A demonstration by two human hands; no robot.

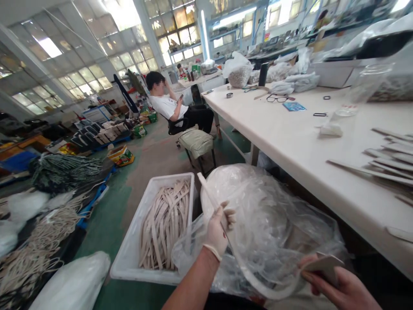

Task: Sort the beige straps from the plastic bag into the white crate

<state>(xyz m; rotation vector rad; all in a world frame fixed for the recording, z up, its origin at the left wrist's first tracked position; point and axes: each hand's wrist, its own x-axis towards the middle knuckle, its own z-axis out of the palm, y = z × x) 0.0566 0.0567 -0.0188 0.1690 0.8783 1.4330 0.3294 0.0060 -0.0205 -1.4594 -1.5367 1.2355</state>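
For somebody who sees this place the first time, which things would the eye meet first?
Probably the pale strip, curving from the gloved left hand down toward the right hand, at lower right. Next, perhaps, the big bundle in clear plastic just beyond, with a white bin of beige strips at its left. Farther back, a person sits near the long table.
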